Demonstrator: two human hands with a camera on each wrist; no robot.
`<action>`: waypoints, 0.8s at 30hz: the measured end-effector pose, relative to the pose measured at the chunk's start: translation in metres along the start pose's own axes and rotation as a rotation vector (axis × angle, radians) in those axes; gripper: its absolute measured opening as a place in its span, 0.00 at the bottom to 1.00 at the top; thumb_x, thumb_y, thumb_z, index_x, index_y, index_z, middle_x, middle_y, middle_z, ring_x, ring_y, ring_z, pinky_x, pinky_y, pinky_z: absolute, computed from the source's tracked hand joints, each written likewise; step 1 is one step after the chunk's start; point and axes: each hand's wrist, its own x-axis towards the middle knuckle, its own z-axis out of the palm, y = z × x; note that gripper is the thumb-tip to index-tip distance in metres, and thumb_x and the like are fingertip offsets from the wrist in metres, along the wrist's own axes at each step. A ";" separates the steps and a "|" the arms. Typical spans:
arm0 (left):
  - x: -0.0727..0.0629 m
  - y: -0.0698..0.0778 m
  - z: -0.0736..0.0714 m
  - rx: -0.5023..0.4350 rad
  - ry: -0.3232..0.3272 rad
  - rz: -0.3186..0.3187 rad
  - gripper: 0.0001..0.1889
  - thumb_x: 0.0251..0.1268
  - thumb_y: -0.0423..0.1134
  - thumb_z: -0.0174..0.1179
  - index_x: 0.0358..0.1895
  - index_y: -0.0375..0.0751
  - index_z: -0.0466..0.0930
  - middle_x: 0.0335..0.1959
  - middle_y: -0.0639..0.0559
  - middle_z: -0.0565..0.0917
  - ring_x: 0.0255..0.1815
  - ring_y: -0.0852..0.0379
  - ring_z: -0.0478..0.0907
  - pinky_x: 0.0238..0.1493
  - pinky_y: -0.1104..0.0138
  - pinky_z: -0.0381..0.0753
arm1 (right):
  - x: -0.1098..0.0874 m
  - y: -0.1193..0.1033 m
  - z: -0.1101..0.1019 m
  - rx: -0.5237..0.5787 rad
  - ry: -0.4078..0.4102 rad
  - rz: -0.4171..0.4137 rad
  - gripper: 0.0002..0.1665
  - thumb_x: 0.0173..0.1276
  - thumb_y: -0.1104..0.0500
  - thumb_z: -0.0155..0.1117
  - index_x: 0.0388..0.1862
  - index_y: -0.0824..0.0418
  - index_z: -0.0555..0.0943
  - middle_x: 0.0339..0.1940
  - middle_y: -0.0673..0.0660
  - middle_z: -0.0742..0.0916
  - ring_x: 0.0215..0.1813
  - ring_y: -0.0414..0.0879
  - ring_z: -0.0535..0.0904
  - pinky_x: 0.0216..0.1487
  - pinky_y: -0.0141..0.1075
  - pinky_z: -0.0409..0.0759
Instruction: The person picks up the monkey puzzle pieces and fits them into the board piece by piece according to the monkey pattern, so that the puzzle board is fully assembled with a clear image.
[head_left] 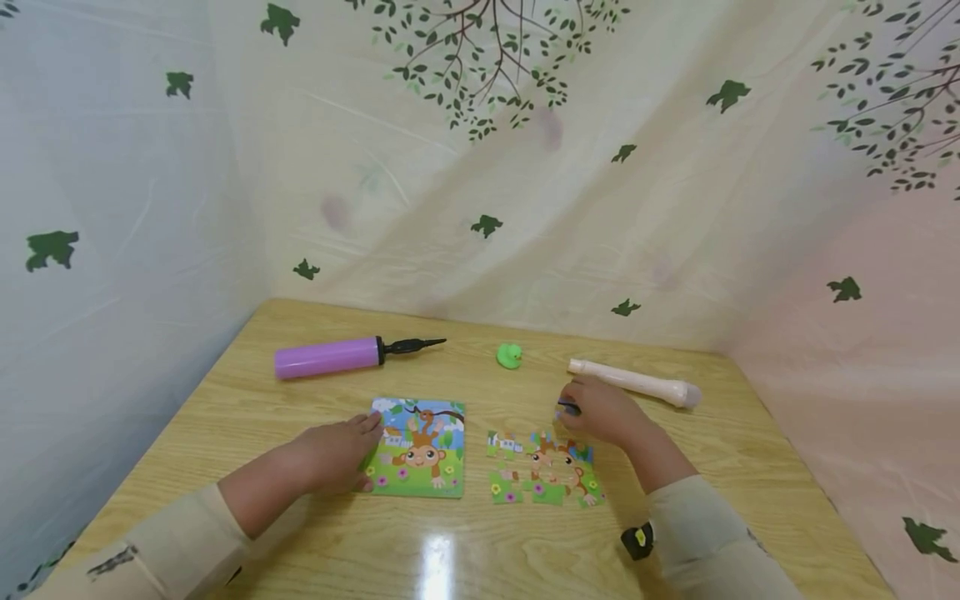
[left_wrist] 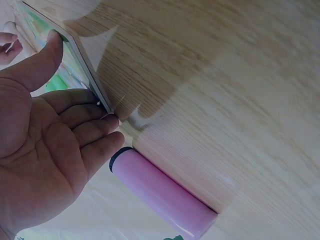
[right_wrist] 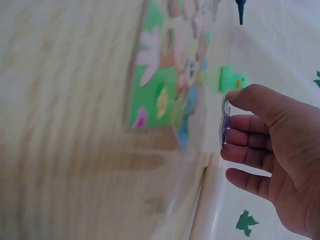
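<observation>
A square monkey picture board (head_left: 423, 442) lies flat on the table. My left hand (head_left: 341, 452) rests along its left side, fingers near the far corner and thumb near the close one; the left wrist view shows the thumb (left_wrist: 54, 47) on the board's edge and the fingers fairly straight. My right hand (head_left: 602, 410) pinches a thin puzzle piece (right_wrist: 225, 122) between thumb and fingertips, held on edge above the table. Just below that hand lies a partly joined monkey puzzle (head_left: 555, 467) with gaps between some pieces. The held piece's picture cannot be made out.
Behind the board lies a purple balloon pump (head_left: 330, 358) with a black nozzle. A green toy duck (head_left: 509, 356) stands at the back middle. A whitish stick with a clear end (head_left: 637, 382) lies behind my right hand. A patterned cloth (head_left: 450, 250) hangs behind the wooden table (head_left: 360, 542).
</observation>
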 end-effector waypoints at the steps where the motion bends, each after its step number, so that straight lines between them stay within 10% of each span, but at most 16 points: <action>1: 0.000 0.000 0.000 0.000 0.001 -0.001 0.42 0.61 0.49 0.67 0.72 0.27 0.61 0.76 0.33 0.58 0.76 0.35 0.55 0.74 0.44 0.60 | 0.002 -0.003 -0.002 -0.002 0.007 -0.015 0.13 0.67 0.50 0.66 0.43 0.58 0.84 0.38 0.50 0.81 0.37 0.41 0.74 0.40 0.38 0.78; 24: 0.000 0.000 -0.001 -0.014 0.009 -0.005 0.42 0.60 0.48 0.68 0.71 0.27 0.61 0.76 0.33 0.58 0.76 0.35 0.56 0.74 0.44 0.60 | 0.076 -0.118 -0.008 -0.127 -0.025 -0.193 0.18 0.70 0.44 0.60 0.50 0.52 0.83 0.42 0.47 0.81 0.39 0.40 0.74 0.39 0.34 0.78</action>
